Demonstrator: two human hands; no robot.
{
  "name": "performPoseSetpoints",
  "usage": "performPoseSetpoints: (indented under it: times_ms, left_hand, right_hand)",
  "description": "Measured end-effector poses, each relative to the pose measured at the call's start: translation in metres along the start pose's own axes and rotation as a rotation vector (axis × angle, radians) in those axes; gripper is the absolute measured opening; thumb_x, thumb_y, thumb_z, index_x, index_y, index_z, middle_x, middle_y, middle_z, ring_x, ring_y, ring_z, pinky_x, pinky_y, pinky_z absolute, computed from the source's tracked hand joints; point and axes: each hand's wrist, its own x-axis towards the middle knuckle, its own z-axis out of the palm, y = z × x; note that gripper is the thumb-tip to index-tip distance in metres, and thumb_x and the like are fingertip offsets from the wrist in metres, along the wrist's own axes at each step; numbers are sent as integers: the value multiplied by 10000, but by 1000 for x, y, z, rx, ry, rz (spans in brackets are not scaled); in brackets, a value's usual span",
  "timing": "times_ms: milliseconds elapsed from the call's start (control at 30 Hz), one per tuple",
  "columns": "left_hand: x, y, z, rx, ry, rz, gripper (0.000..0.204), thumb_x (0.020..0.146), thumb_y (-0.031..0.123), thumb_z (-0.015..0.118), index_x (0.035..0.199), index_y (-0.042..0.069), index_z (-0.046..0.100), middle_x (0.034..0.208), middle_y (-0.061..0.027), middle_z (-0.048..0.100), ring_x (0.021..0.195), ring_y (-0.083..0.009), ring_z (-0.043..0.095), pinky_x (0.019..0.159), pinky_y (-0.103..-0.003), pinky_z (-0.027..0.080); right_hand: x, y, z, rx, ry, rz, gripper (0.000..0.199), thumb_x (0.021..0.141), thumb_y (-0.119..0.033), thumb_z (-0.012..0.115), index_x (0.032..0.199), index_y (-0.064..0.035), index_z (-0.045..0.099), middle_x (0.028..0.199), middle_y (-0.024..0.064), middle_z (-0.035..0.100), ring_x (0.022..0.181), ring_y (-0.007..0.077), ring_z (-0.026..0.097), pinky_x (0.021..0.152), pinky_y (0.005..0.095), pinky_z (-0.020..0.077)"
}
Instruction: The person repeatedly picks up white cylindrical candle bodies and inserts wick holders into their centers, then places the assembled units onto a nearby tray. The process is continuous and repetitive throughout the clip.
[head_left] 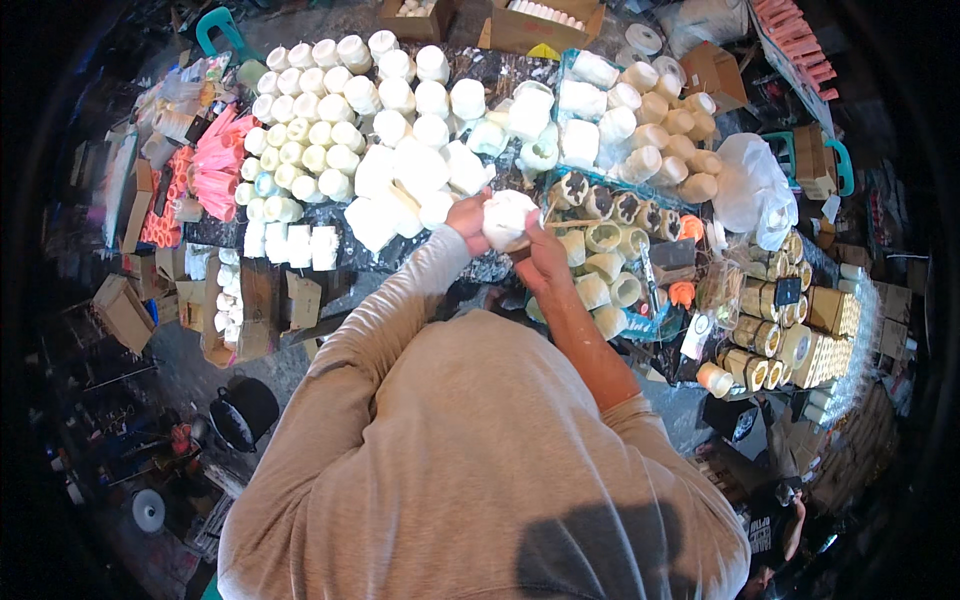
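A white, rounded candle (509, 221) is held up between my two hands at the near edge of the table. My left hand (468, 222) grips its left side with bent fingers. From the right and below, my right hand (544, 259) closes on the same candle. Just beyond lie several large white candles (418, 170), heaped together. Rows of cream and white pillar candles (322, 108) stand at the far left. Right of my right hand are hollow, pale cup-shaped pieces (604, 237) and dark-topped moulds (598, 202).
A blue-green tray (568, 150) holds white blocks, with tan candles (680, 122) beside it. Pink pieces (222, 160) lie at the left. Gold-coloured cylinders (757, 335) and a clear plastic bag (752, 185) are at the right. Below right, another person (768, 535) is partly visible.
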Motion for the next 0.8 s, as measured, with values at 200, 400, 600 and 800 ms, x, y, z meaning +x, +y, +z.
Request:
performPoseSetpoints:
  times_ms: [200, 400, 600, 800]
  left_hand:
    - [-30, 12, 8, 22, -203, -177, 405, 1031, 351, 630, 1234, 1, 612, 1138, -110, 708, 1043, -236, 685, 944, -410, 549]
    - [-49, 13, 33, 580, 143, 262, 310, 975, 258, 716, 1117, -8, 642, 1006, -68, 703, 881, -177, 675, 826, -332, 553]
    - [-54, 37, 34, 1217, 276, 643, 451, 1043, 401, 555, 941, -24, 664, 689, -233, 639, 635, -357, 646, 631, -433, 515]
    - [-63, 68, 20, 1292, 499, 691, 491, 1069, 403, 489, 897, -11, 688, 701, -244, 654, 629, -395, 656, 641, -465, 524]
  right_hand:
    - [23, 10, -23, 521, -47, 398, 489, 1076, -493, 440, 1351, -112, 572, 1332, 150, 630, 1206, 321, 617, 990, 548, 509]
    - [14, -34, -2, 15, 67, 182, 541, 1032, -510, 556, 1313, -48, 571, 1240, 149, 666, 1103, 288, 666, 867, 490, 592]
    - [-32, -70, 40, -1252, -15, -528, 505, 915, -349, 739, 1185, 38, 561, 986, 252, 656, 933, 387, 667, 818, 458, 524]
    - [-55, -87, 56, -1082, -75, -443, 560, 891, -354, 751, 1256, 17, 544, 999, 237, 661, 968, 416, 660, 904, 511, 498]
